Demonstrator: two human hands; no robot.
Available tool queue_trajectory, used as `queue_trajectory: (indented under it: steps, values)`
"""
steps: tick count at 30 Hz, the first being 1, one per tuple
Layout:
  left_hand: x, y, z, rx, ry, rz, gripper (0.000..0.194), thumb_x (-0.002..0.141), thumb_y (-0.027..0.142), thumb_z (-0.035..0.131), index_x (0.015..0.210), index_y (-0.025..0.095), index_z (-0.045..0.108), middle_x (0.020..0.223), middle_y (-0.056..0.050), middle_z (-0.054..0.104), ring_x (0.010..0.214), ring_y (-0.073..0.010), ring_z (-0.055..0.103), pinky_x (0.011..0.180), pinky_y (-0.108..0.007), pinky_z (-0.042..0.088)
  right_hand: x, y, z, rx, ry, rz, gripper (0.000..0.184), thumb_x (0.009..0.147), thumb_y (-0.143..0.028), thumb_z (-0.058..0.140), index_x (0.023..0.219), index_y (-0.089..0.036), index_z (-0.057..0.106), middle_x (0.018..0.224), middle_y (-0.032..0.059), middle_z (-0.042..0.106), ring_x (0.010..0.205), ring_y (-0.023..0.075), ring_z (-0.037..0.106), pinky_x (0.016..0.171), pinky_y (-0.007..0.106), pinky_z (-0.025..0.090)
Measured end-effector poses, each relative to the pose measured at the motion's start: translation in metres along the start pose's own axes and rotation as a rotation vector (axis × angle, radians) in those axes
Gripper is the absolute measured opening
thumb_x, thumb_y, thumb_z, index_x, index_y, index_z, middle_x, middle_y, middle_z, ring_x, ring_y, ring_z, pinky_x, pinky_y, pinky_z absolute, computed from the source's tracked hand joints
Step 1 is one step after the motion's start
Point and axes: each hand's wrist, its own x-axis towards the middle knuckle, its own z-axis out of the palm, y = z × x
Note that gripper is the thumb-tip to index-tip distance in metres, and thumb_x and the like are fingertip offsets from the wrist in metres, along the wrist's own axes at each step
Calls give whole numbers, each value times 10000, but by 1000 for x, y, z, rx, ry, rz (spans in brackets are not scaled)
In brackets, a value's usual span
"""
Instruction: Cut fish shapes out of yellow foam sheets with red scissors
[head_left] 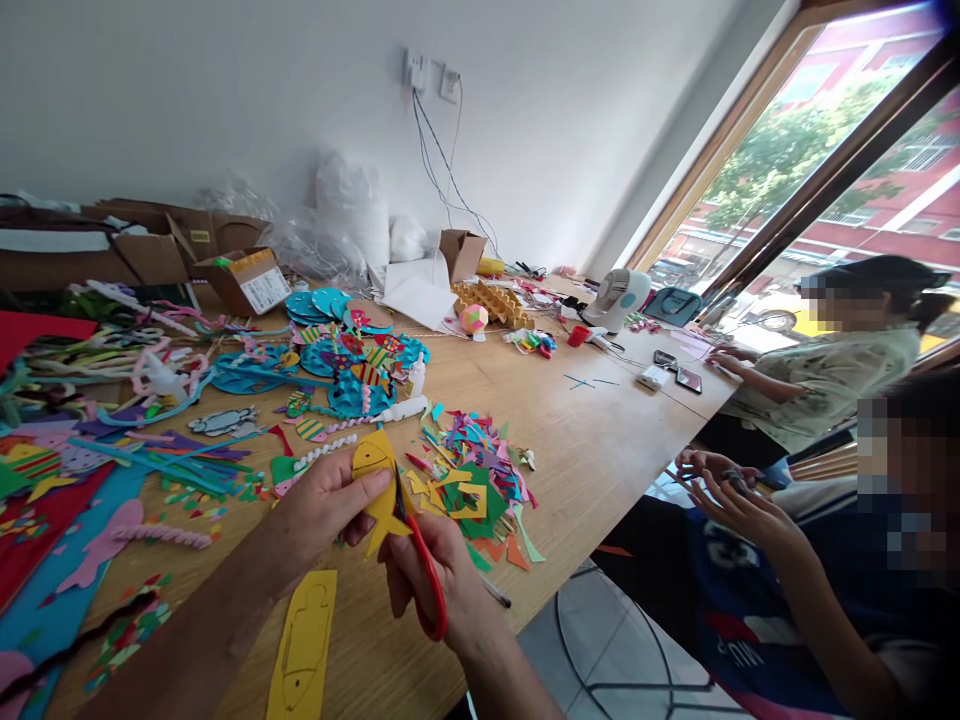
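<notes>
My left hand [334, 500] pinches a yellow paper fish [373, 462] with a drawn eye and gill line, held above the table. In my right hand [442, 565] are red-handled scissors [429, 580], fingers through the loops. Their dark blades lie along the right edge of the fish, near its tail. Below my wrists rests a yellow paper strip [304, 640] with another outline drawn on it. A heap of coloured paper scraps [480, 480] lies just beyond my right hand. A pen [495, 592] is beside that hand on the table.
Decorated paper fish on blue discs [360, 375], pipe cleaners [97, 350] and a pink paper fish [109, 540] cover the left side. Glue bottles [405, 408] stand and lie mid-table. A fan [619, 298] is farther back. Two people sit along the right edge.
</notes>
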Motion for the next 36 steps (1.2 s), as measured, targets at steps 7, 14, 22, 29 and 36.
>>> queue_trajectory:
  steps: [7, 14, 22, 29, 36]
  values:
    - [1, -3, -1, 23, -24, 2, 276, 679, 440, 556, 609, 184, 479, 469, 68, 488, 411, -68, 399, 391, -191, 320, -1, -1, 3, 93, -5, 33, 576, 694, -727, 498, 653, -153, 498, 391, -57, 440, 294, 45, 353, 295, 146, 210]
    - [-1, -2, -2, 26, -35, -20, 275, 668, 440, 553, 593, 188, 473, 459, 63, 503, 410, -69, 402, 404, -195, 317, -2, -10, 4, 62, 23, 83, 586, 642, -741, 522, 593, -158, 492, 360, -58, 422, 281, 37, 327, 299, 145, 233]
    - [0, -1, -2, 9, -34, -45, 279, 635, 444, 573, 586, 189, 472, 449, 63, 500, 387, -62, 381, 388, -191, 301, -2, -6, 3, 64, 21, 72, 502, 716, -634, 536, 601, -146, 531, 367, -60, 427, 286, 30, 327, 297, 132, 225]
    - [2, -5, -3, 60, 17, 78, 283, 734, 445, 538, 624, 187, 498, 511, 47, 520, 448, -87, 429, 422, -199, 360, 0, -2, 2, 59, 19, 84, 474, 742, -600, 536, 627, -140, 546, 368, -63, 435, 283, 37, 340, 289, 134, 211]
    - [1, -2, -3, 54, -5, 46, 240, 703, 416, 554, 643, 186, 521, 514, 29, 581, 431, -95, 456, 408, -200, 337, -1, -8, 3, 17, 7, 102, 452, 744, -585, 540, 595, -161, 488, 392, -61, 436, 307, 41, 346, 306, 142, 241]
